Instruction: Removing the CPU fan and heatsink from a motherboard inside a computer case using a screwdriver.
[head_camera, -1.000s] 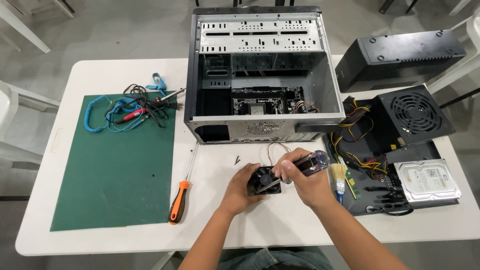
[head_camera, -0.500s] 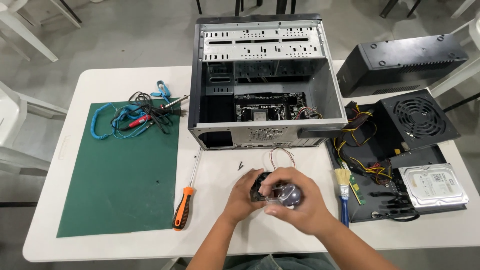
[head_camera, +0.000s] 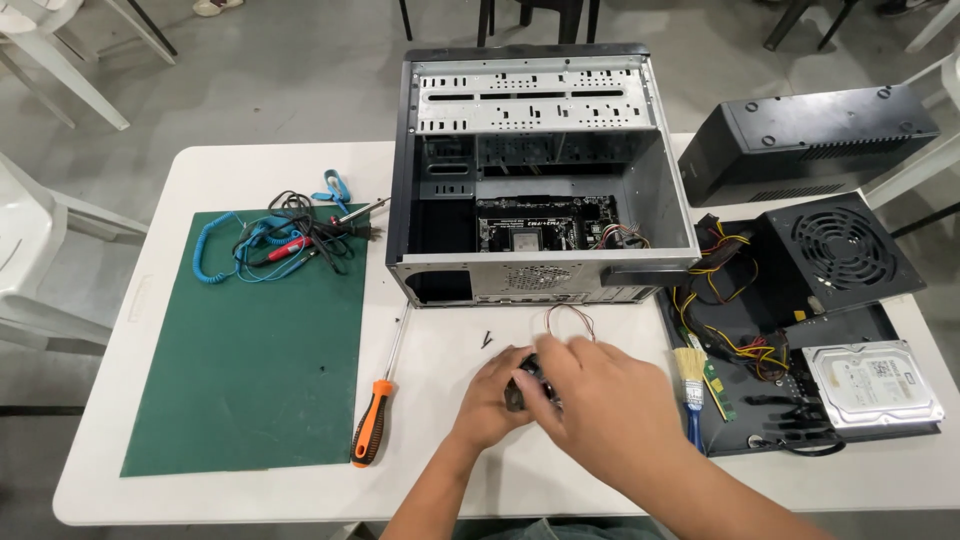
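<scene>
Both hands meet over a small black fan on the white table, the left hand gripping its left side and the right hand cupped over it from the right, before the open computer case.

Bare table lies between screwdriver and brush; computer case blocks beyond.

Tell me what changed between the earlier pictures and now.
The right hand turned over and now lies across the small black fan, hiding most of it; earlier its fingers pinched the fan from the side. The left hand keeps its grip on the fan. The screwdriver, computer case and brush stayed put.
</scene>
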